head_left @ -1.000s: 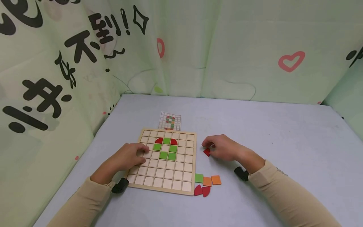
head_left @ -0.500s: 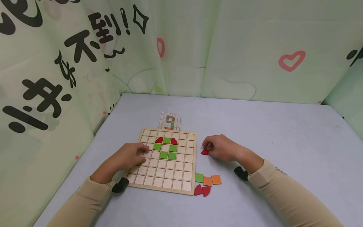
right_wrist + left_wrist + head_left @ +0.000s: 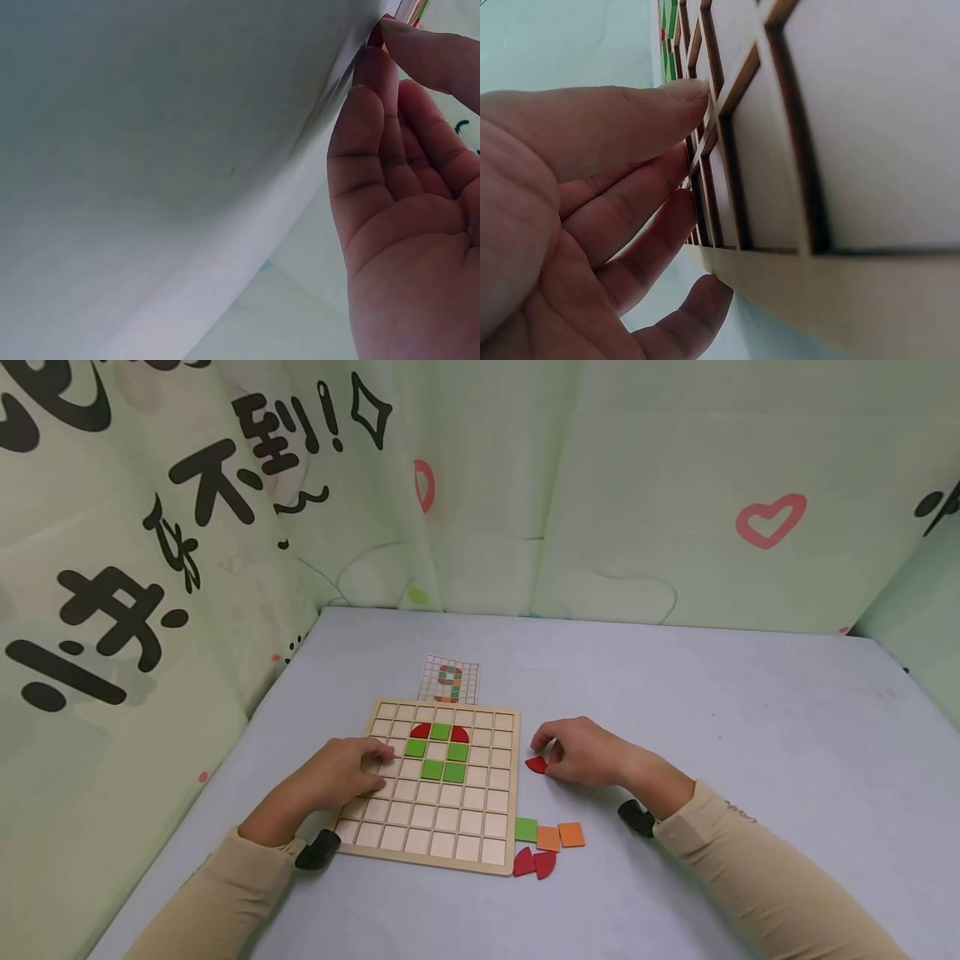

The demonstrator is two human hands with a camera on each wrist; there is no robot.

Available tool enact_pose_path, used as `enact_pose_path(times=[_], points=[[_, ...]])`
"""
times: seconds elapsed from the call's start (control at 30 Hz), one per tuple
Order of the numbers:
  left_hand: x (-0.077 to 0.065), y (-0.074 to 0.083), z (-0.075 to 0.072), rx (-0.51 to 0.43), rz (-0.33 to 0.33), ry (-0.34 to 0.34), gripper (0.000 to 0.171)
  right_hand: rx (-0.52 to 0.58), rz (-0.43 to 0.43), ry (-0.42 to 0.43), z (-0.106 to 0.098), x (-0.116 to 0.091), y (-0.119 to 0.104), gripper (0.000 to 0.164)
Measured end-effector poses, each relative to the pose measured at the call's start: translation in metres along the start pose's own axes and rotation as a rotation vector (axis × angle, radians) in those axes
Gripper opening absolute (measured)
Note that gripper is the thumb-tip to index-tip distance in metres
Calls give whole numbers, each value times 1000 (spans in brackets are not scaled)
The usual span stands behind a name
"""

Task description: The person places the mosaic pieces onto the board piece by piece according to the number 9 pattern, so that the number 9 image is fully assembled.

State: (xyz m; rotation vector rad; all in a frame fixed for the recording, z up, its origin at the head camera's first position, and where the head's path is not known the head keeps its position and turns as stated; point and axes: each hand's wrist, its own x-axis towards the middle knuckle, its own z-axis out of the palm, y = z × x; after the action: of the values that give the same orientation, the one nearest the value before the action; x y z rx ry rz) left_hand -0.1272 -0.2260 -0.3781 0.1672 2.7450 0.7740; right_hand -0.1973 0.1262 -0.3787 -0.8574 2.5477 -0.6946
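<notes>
Red is the quarter-round piece (image 3: pixel 536 765) I have pinched in my right hand (image 3: pixel 587 750), thumb and fingertips nearly closed on it, just beside the right edge of the wooden grid board (image 3: pixel 517 760). My left hand (image 3: pixel 337 777) lies on the board's left side, thumb and fingers loosely apart, holding no piece.

I take this as orienting the piece before setting it. Judging by the printed card (image 3: pixel 448 680), the bare cell (image 3: pixel 411 768) left of the lowest green tiles (image 3: pixel 432 769) could suit it. That would call for lifting it leftward over the board and turning its curve outward.

For now its visible narrow tip points left, at the board; what shows runs longest left to right, roughly level. A quarter-round has little long axis of its own, and my fingers cover the right end, so I can't tell its full facing.
</notes>
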Motion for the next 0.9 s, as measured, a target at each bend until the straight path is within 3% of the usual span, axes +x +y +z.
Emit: enact_pose_path(times=[0.4,0.9], points=[[2,-2,1,4,-1,4,35,9,5,-27,2,3,-3,22],[1,0,1,-2,-13,4,35,-59,-4,-13,3,5,-6,18]])
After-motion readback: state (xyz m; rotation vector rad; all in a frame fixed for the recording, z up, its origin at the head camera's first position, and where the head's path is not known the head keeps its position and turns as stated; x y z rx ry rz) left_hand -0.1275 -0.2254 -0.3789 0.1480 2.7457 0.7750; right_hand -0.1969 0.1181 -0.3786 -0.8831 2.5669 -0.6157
